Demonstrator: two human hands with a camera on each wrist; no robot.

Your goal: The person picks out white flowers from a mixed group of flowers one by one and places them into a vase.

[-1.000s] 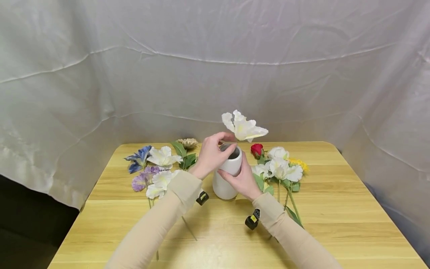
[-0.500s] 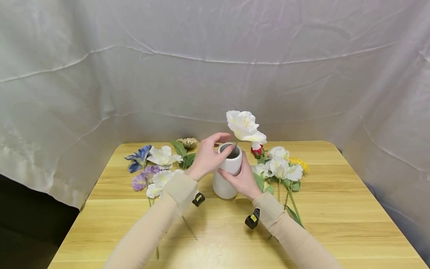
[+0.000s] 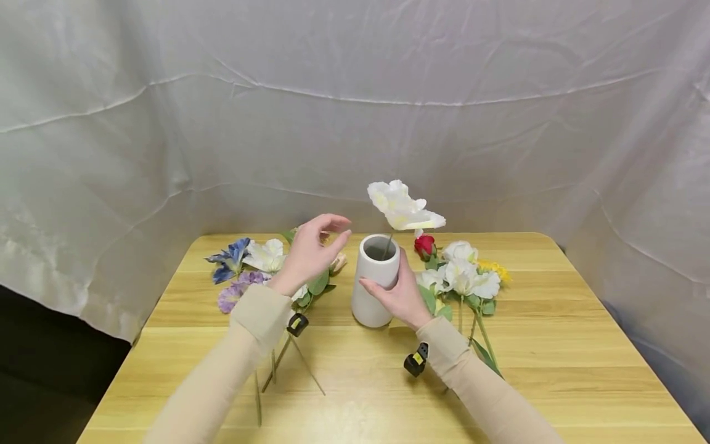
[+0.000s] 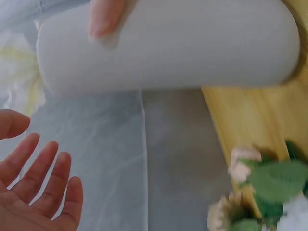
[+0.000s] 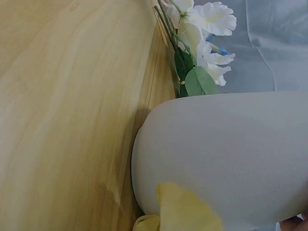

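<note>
A white vase (image 3: pixel 373 296) stands upright on the table, and one white flower (image 3: pixel 405 206) leans out of its mouth toward the right. My right hand (image 3: pixel 400 295) grips the vase's upper right side, thumb across the front. In the left wrist view a fingertip (image 4: pixel 106 19) of that hand presses on the vase wall (image 4: pixel 168 53). To the vase's left, my left hand (image 3: pixel 313 250) hovers with relaxed, spread fingers and holds nothing. Its fingers show apart from the vase in the left wrist view too.
Left on the table lie a blue flower (image 3: pixel 230 260), a purple flower (image 3: pixel 238 293), white flowers and loose stems. Right of the vase are a red rose (image 3: pixel 424 246), white flowers (image 3: pixel 468 279) and a yellow flower (image 3: pixel 493 269). A grey curtain (image 3: pixel 355 123) hangs behind.
My left hand has let go of the white flower's stem and moved left, away from the vase's mouth. The flower has turned slightly. My right hand keeps its hold on the vase.
</note>
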